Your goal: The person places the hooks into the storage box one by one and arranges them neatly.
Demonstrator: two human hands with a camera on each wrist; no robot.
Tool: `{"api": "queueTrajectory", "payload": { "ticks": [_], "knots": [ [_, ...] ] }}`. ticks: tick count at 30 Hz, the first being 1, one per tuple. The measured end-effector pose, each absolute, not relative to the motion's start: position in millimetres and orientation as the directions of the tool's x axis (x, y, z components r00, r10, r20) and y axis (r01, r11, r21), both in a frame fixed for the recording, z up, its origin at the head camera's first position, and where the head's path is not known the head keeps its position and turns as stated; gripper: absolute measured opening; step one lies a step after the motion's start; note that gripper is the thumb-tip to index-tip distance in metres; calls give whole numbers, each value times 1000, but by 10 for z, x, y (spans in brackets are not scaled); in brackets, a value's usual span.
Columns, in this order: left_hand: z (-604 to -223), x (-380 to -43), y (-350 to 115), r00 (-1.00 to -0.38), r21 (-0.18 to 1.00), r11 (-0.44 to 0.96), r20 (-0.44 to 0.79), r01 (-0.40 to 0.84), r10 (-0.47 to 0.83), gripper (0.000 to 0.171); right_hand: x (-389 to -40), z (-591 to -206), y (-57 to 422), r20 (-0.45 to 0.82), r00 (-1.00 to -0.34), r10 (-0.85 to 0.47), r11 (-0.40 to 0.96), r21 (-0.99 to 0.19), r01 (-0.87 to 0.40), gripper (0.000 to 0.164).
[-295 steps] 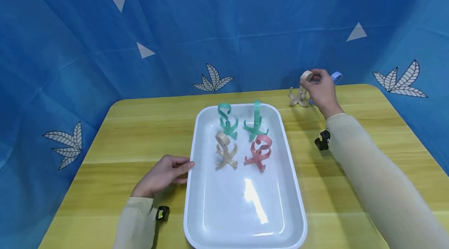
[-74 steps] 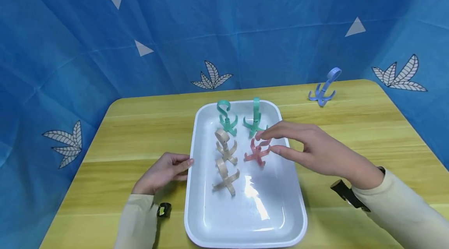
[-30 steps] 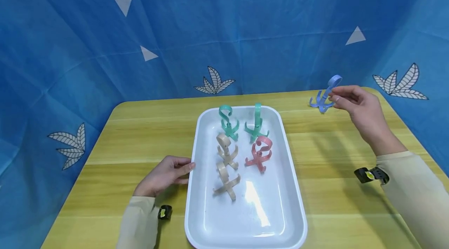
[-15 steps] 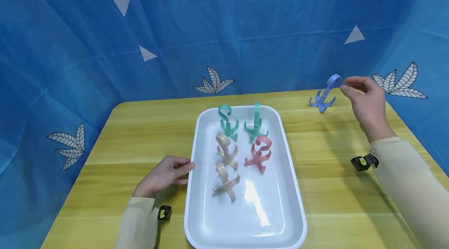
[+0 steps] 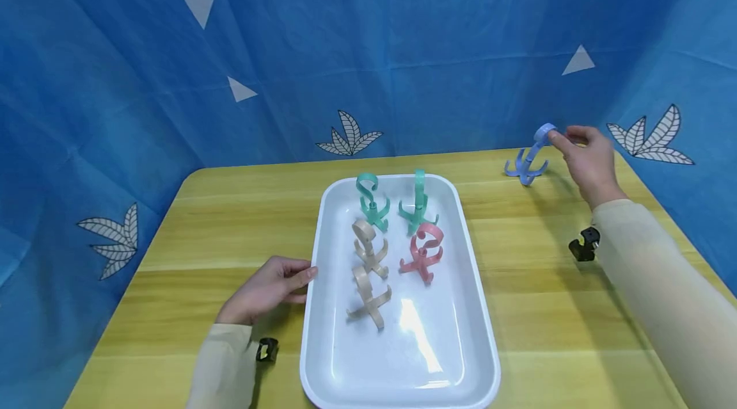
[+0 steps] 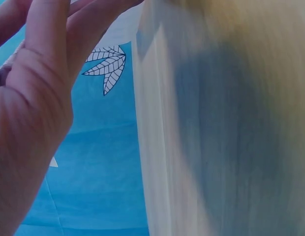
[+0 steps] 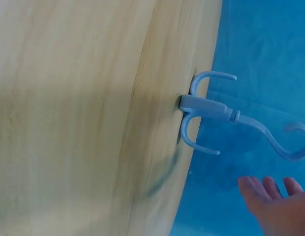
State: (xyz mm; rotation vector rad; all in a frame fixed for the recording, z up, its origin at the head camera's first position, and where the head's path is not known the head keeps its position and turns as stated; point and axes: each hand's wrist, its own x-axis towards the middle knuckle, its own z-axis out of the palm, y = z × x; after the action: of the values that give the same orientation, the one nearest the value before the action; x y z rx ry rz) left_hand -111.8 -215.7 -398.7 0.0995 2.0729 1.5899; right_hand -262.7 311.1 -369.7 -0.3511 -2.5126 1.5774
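At the table's back right stands a blue multi-prong hook, upright on its curved prongs. My right hand is at its curled top, the thumb tip overlapping the curl in the head view. In the right wrist view, a gap shows between the blue hook and my right hand, whose fingers are spread loosely. My left hand holds the left rim of a white tray, thumb on the edge. Inside stand two green hooks, two beige hooks and one pink hook.
The wooden table extends on both sides of the tray. A blue cloth with white leaf and triangle prints hangs behind it and at the sides. A black wrist device hangs below the right sleeve.
Since the oldest frame, the second beige hook has gone from the table into the tray. Within the last half second my right hand has shifted left to the blue hook's curl. My left hand stays put.
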Motion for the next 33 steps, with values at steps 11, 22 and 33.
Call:
{"api": "queueTrajectory", "payload": {
  "ticks": [11, 22, 33],
  "knots": [
    [-3999, -1114, -2138, -870, 920, 294, -356, -261, 341, 45, -2792, -3681, 3015, -10, -965, 262, 427, -896, 125, 79],
    [-4047, -1083, -2146, -866, 927, 285, -340, -244, 367, 46, -2767, -3688, 3081, -36, -983, 182, 326, -941, 95, 74],
    [-4046, -1129, -2193, -859, 918, 293, -364, -266, 360, 46, -2726, -3663, 3080, -27, -993, 116, 379, -923, 70, 75]
  ]
}}
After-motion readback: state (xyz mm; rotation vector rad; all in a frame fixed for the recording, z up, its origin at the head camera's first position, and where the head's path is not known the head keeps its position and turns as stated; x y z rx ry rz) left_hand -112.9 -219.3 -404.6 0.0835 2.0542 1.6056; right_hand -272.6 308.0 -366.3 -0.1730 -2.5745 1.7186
